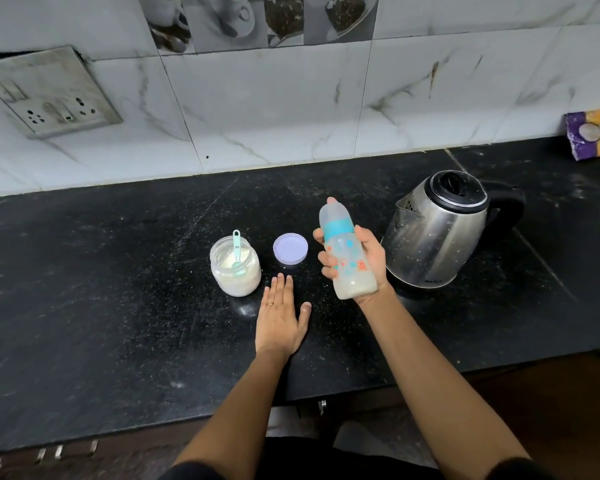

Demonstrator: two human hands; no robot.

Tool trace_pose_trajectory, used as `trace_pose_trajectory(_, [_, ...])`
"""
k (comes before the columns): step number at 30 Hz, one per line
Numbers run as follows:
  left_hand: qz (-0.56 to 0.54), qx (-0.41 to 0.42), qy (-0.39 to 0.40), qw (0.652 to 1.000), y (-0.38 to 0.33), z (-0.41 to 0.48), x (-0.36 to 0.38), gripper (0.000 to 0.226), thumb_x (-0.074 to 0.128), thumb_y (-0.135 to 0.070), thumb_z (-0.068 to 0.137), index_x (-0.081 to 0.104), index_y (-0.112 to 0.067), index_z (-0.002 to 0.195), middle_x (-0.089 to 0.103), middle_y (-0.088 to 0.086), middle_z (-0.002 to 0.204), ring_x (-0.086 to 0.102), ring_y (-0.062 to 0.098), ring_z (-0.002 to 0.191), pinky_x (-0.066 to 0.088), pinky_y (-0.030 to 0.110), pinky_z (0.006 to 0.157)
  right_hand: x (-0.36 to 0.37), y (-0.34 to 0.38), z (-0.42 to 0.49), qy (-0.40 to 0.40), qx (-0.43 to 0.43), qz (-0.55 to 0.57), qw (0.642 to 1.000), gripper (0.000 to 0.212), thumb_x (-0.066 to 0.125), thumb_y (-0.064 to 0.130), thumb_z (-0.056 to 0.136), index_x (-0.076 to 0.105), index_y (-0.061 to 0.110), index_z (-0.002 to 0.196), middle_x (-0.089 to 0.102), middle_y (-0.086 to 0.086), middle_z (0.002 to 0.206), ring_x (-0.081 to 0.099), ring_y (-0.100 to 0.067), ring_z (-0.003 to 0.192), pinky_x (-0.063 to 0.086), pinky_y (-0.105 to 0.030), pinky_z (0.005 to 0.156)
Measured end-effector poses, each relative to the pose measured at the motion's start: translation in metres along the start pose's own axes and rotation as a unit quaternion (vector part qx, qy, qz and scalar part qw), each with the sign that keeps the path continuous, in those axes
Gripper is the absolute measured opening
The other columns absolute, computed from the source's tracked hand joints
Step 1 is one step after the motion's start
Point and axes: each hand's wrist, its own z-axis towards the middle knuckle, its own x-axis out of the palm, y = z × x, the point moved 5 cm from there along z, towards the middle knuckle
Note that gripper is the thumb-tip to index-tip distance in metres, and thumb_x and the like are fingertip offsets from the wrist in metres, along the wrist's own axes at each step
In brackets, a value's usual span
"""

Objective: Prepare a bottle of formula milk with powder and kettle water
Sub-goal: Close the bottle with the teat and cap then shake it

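My right hand (pixel 371 261) grips a baby bottle (pixel 347 251) above the black counter, tilted a little to the left. The bottle has a teal collar, a clear cap on top and milky liquid at its bottom. A steel kettle (pixel 440 230) with a black lid and handle stands just right of it. An open glass jar of white powder (pixel 235 266) sits to the left, with a teal scoop (pixel 236 249) standing in it. The jar's lilac lid (pixel 290 248) lies flat between jar and bottle. My left hand (pixel 280 318) rests palm down on the counter, fingers together, holding nothing.
The black stone counter (pixel 118 289) runs wall to wall, its front edge near my body. A marble-tiled wall rises behind, with a socket plate (pixel 49 95) at upper left. A purple and yellow packet (pixel 594 133) sits at the far right against the wall.
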Motion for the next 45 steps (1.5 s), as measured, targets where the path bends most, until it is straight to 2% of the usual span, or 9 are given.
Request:
trace_pose_trajectory(4, [-0.008, 0.002, 0.002, 1.000, 0.000, -0.001, -0.001, 0.067, 0.027, -0.046, 0.099, 0.008, -0.009, 0.152, 0.006, 0.009, 0.160, -0.002, 0.016, 0.147, -0.007, 0.028, 0.118, -0.009, 0.007, -0.003, -0.034, -0.022, 0.093, 0.995, 0.075, 0.084, 0.023, 0.062, 0.046, 0.002, 0.124, 0.063, -0.014, 0.102, 0.063, -0.021, 0.070, 0.056, -0.032, 0.061])
trace_pose_trajectory(10, [0.001, 0.003, 0.008, 1.000, 0.001, 0.000, 0.001, 0.082, 0.003, -0.058, 0.086, 0.009, -0.009, 0.152, 0.007, 0.008, 0.160, -0.001, 0.016, 0.147, -0.010, 0.026, 0.117, 0.007, 0.011, -0.015, 0.019, -0.005, 0.020, 1.000, 0.056, 0.074, 0.027, 0.071, 0.059, 0.004, 0.120, 0.064, -0.012, 0.103, 0.062, -0.020, 0.064, 0.054, -0.030, 0.054])
trace_pose_trajectory(15, [-0.001, 0.000, 0.011, 1.000, 0.001, 0.000, 0.000, 0.084, 0.002, -0.059, 0.084, 0.009, -0.010, 0.152, 0.007, 0.008, 0.160, -0.001, 0.016, 0.147, -0.009, 0.026, 0.117, 0.009, 0.005, -0.018, 0.054, 0.057, 0.158, 0.984, 0.063, 0.064, 0.017, 0.081, 0.039, -0.006, 0.134, 0.053, -0.027, 0.126, 0.061, -0.042, 0.102, 0.050, -0.059, 0.086])
trace_pose_trajectory(21, [-0.001, -0.003, 0.016, 1.000, 0.001, -0.001, 0.000, 0.085, 0.001, -0.060, 0.084, 0.009, -0.010, 0.152, 0.007, 0.008, 0.160, 0.000, 0.017, 0.147, -0.009, 0.026, 0.117, 0.022, 0.013, -0.011, 0.102, 0.035, 0.200, 0.974, 0.056, 0.067, 0.016, 0.079, 0.032, 0.013, 0.123, 0.058, -0.022, 0.106, 0.063, -0.029, 0.079, 0.057, -0.042, 0.066])
trace_pose_trajectory(24, [0.000, -0.004, 0.017, 1.000, 0.000, -0.001, -0.001, 0.087, -0.001, -0.060, 0.082, 0.008, -0.010, 0.152, 0.006, 0.008, 0.160, -0.001, 0.017, 0.147, -0.011, 0.026, 0.116, 0.021, 0.011, -0.013, 0.125, 0.029, 0.122, 0.984, 0.053, 0.064, 0.016, 0.081, 0.030, 0.011, 0.122, 0.053, -0.021, 0.109, 0.060, -0.027, 0.071, 0.054, -0.037, 0.058])
trace_pose_trajectory(29, [0.003, -0.005, 0.018, 1.000, 0.000, -0.001, 0.000, 0.087, -0.002, -0.060, 0.082, 0.008, -0.010, 0.152, 0.005, 0.008, 0.160, -0.002, 0.017, 0.147, -0.010, 0.026, 0.117, 0.012, 0.020, -0.005, -0.009, -0.025, 0.110, 0.994, 0.061, 0.080, 0.013, 0.059, 0.045, 0.004, 0.108, 0.062, -0.014, 0.084, 0.060, -0.020, 0.060, 0.054, -0.030, 0.052])
trace_pose_trajectory(34, [0.001, -0.005, 0.015, 1.000, 0.000, 0.000, 0.000, 0.086, 0.000, -0.060, 0.083, 0.008, -0.010, 0.152, 0.006, 0.008, 0.160, -0.001, 0.016, 0.147, -0.009, 0.027, 0.117, 0.017, 0.013, -0.013, 0.012, -0.019, 0.048, 0.999, 0.046, 0.075, 0.015, 0.063, 0.051, 0.002, 0.101, 0.058, -0.012, 0.089, 0.056, -0.019, 0.056, 0.050, -0.028, 0.047])
trace_pose_trajectory(38, [0.009, -0.006, 0.016, 1.000, 0.001, -0.001, 0.000, 0.086, -0.001, -0.060, 0.082, 0.006, -0.010, 0.152, 0.005, 0.008, 0.160, -0.002, 0.016, 0.147, -0.011, 0.026, 0.116, 0.009, 0.016, -0.009, -0.054, -0.048, 0.064, 0.995, 0.062, 0.084, 0.018, 0.046, 0.052, 0.003, 0.097, 0.059, -0.006, 0.079, 0.058, -0.015, 0.056, 0.051, -0.024, 0.050])
trace_pose_trajectory(45, [0.011, -0.006, 0.014, 1.000, 0.000, 0.000, 0.001, 0.086, -0.001, -0.059, 0.082, 0.007, -0.009, 0.152, 0.006, 0.008, 0.160, -0.001, 0.017, 0.147, -0.009, 0.027, 0.117, 0.018, 0.011, -0.011, -0.033, -0.030, 0.071, 0.997, 0.060, 0.083, 0.017, 0.048, 0.052, 0.003, 0.098, 0.058, -0.007, 0.080, 0.057, -0.015, 0.056, 0.051, -0.024, 0.049])
